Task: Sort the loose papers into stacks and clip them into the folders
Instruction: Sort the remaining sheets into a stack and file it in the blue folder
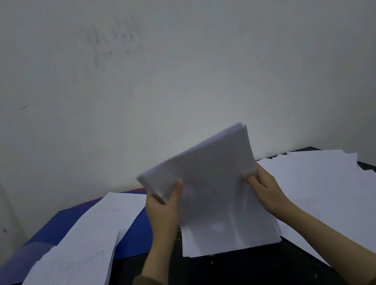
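A: Head view, left to right: a blue folder [76,224] lies open on the dark surface [228,281], with a long sheaf of papers [63,280] slanting across it. Then comes the left hand [162,210], and between the two hands the raised stack [211,188].

B: How is the stack held?

A: The left thumb is pressed on its front face, with the other fingers curled behind its left edge. The right hand [267,191] pinches the right edge. The bottom edge rests on the surface, near the front middle. Loose sheets [331,183] are spread out to the right.

B: What could go wrong?

A: I judge the top corners are the risk. The sheets fan apart at the upper right, so a slack pinch could let the back pages slide out and mix with the loose sheets. The lower part also bows, and pushing down hard could crease it.

B: And its orientation?

A: It stands nearly upright, leaning away from the camera. Its long axis runs up from the surface, tilted rightward, with the top right corner highest.
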